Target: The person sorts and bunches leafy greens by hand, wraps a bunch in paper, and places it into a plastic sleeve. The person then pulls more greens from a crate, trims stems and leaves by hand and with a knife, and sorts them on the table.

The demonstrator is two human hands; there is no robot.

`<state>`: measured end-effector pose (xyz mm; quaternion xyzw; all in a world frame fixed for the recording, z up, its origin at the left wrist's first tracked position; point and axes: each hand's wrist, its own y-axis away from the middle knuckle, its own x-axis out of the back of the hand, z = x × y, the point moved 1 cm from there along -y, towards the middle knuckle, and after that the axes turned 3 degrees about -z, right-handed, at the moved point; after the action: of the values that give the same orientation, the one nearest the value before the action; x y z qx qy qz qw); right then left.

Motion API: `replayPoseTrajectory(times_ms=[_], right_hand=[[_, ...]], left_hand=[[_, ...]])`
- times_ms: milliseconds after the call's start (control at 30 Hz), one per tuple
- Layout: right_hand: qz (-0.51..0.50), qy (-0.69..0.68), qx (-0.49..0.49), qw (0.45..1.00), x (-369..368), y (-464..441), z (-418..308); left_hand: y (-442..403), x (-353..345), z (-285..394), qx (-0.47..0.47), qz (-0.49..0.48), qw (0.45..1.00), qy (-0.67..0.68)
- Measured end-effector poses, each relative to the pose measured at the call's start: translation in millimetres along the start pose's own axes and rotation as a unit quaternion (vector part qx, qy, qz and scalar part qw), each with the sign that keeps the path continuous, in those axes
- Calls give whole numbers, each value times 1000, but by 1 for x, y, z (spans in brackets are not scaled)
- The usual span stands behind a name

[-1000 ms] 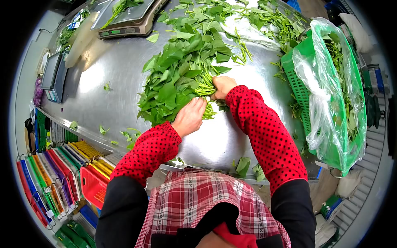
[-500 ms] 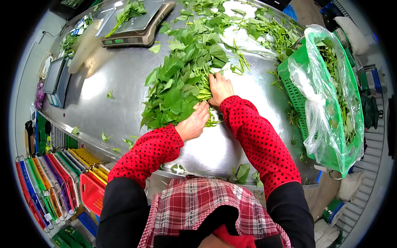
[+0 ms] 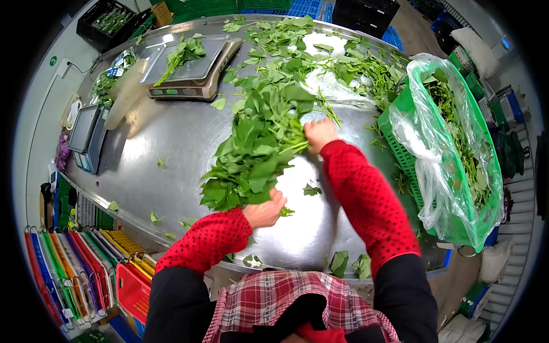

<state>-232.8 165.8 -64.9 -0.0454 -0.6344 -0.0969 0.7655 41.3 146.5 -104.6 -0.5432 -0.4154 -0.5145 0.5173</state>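
Note:
A big bunch of leafy greens [image 3: 249,154] lies across the metal table, its stems pointing right. My right hand [image 3: 321,136] is closed round the stems at the bunch's right side. At the lower edge of the leaves, my left hand [image 3: 265,210] has its fingers curled together; what is in them, if anything, is hidden. A small leaf shows just beyond its fingertips. One loose leaf [image 3: 311,190] lies on the table between my hands. More loose greens [image 3: 280,71] spread behind the bunch.
A brown scale [image 3: 189,91] carrying a small bunch stands at the back left. Another scale [image 3: 86,137] sits at the left edge. On the right is a green crate [image 3: 403,166] lined with clear plastic and holding greens. Coloured bags [image 3: 71,274] hang at lower left.
My right hand has moved right and slightly forward with the stems. The left hand has come back toward me, away from the stems. The view has tilted up.

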Motion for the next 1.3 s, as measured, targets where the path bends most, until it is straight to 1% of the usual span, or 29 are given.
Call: replayPoseTrajectory(times_ms=[33,67,100,133,167,200,233,300,367,433,500,567,633,667,700,733,767,833,867,900,967,1000,1033,1100,1133,1200,1233,1267,1300], right_hand=[[31,12,21,999,10,-7,19],[112,24,53,992,30,-10,32],[127,42,43,990,48,-15,42],[54,55,16,997,67,-23,60],[51,63,-26,996,89,-24,79],[73,53,-86,992,98,-26,104],[140,37,-90,985,101,-22,123],[135,-7,-174,975,95,-13,132],[81,-66,-276,956,65,-4,123],[-29,-61,-337,939,14,12,106],[-159,-58,-318,933,-38,34,92],[-189,-132,-356,906,-50,42,88],[-104,-62,-370,921,-16,59,69],[-114,-66,-378,916,-7,79,67],[15,-71,-283,956,5,97,63],[146,-74,-181,970,16,118,57],[141,-119,-172,968,27,149,51],[90,-210,-250,941,15,227,38],[64,-276,-318,905,2,270,35],[29,-285,-373,883,-6,311,32],[-35,-195,-411,890,-14,382,18],[-90,-193,-445,870,-21,406,6],[-142,-191,-476,847,-29,426,-3],[-55,-186,-447,873,-41,448,-18],[-52,-183,-446,874,-47,452,-21],[-48,-213,-482,849,-56,456,-20],[-50,-225,-502,833,-57,456,-17],[-46,-315,-531,785,-64,459,-12],[-39,-314,-529,787,-62,454,-13]], left_hand=[[8,5,5,1,-2,999,-39],[15,0,8,-5,-12,999,-47],[19,-1,13,-7,-13,999,-39],[23,0,18,17,-42,999,-19],[29,4,21,39,-74,997,-3],[34,11,24,55,-86,995,11],[34,9,22,51,-88,995,9],[37,5,22,112,0,990,90],[13,-1,13,140,55,985,86],[-25,5,1,185,87,976,70],[-61,-1,-2,209,41,976,52],[-79,-8,5,203,14,975,85],[-82,-22,7,222,12,973,59],[-80,-17,6,212,6,973,90],[-77,-7,4,204,0,972,119],[-75,3,4,190,-39,974,116],[-73,12,4,185,-46,974,120],[-69,31,5,103,-13,990,98],[-69,37,3,107,-88,987,80],[-71,42,-2,106,-86,987,82],[-70,46,-9,109,-192,973,-74],[-67,43,-15,129,-259,952,-102],[-62,42,-18,142,-286,942,-108],[-43,26,-20,144,-225,959,-97],[-38,21,-23,142,-227,958,-106],[-32,24,-29,141,-154,978,-5],[-33,29,-29,139,-153,978,-14],[-39,31,-25,121,-183,975,-36],[-44,35,-23,104,-212,970,-55]])
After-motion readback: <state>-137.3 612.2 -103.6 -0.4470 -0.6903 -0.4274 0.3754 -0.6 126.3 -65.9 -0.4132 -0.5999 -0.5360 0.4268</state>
